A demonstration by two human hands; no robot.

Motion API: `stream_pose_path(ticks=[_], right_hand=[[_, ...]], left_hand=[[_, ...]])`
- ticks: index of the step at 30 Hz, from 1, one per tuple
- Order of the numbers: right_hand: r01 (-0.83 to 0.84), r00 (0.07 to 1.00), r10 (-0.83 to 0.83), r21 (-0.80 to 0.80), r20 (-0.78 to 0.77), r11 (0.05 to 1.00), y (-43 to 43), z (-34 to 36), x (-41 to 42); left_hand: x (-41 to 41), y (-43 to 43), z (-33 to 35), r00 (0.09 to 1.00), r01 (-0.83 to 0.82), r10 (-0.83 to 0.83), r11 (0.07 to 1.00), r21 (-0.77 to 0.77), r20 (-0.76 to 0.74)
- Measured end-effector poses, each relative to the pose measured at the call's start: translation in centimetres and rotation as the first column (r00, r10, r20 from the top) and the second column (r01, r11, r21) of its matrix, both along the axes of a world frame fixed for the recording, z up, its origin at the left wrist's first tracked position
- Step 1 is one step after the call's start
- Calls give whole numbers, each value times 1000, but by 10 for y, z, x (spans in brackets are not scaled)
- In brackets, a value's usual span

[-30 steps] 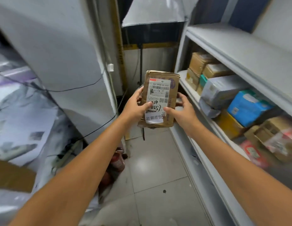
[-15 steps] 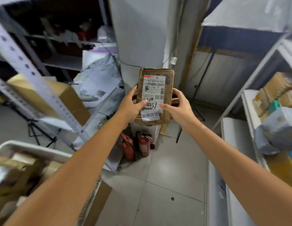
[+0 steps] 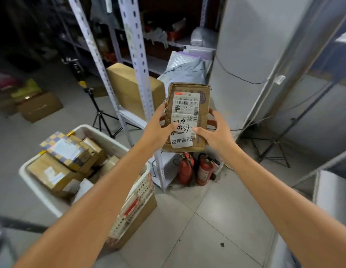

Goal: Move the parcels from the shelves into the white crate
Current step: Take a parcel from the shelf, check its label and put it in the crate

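The parcel is up in the air in the middle of the view. It is to the right of the crate and higher, not in it yet. Both grips hold it. The left grip has its thumb on the front and its fingers round the left side. The right grip has its thumb on the front and its fingers curled round the right side. I cannot see the back of the parcel, so I cannot tell how the fingers sit there.

The parcel is a small, flat brown box made of card. Its corners look bent and a bit squashed. A white label with black bars and hand writing covers most of the front. I think it is light, since fingertips alone hold it up. It looks stiff in the middle and soft at the edges. The label may be smooth and a bit slippy. The two long sides look like the best places to hold, as the grips do now.

The crate is white plastic with small holes in its near wall. It sits low on the left. Brown boxes fill much of it. Two red fire bottles stand on the grey tile floor under the parcel.
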State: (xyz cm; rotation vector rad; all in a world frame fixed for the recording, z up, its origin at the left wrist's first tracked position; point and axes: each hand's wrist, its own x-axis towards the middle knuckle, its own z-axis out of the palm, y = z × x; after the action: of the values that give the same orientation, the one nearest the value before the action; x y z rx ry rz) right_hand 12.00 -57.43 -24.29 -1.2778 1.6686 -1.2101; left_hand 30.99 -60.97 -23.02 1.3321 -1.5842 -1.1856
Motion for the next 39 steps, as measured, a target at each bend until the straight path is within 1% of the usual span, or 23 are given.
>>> stream_pose_path(ticks=[4, 7, 14, 20, 24, 30, 39], right_hand=[[-104, 994, 103, 12, 26, 995, 2, -14, 33], [-179, 983, 178, 30, 36, 983, -2, -24, 56], [-380, 924, 376, 75, 65, 922, -24, -32, 92], [-569, 822, 561, 86, 100, 818, -42, -34, 126], [-655, 756, 649, 114, 86, 747, -55, -44, 154], [-716, 697, 710, 157, 99, 681, -80, -73, 207], [-713, 691, 711, 280, 129, 643, -133, -131, 288]], left_hand=[[35, 17, -12, 997, -79, 79, 997, -3, -13], [59, 27, -21, 987, -156, 156, 987, 30, -20], [93, 43, -34, 936, -344, 349, 935, 89, -39], [120, 57, -45, 865, -495, 501, 861, 117, -27], [145, 62, -61, 821, -553, 568, 816, 169, -56], [191, 54, -94, 774, -589, 626, 767, 253, -96], [266, 8, -150, 754, -596, 655, 719, 358, -59]])
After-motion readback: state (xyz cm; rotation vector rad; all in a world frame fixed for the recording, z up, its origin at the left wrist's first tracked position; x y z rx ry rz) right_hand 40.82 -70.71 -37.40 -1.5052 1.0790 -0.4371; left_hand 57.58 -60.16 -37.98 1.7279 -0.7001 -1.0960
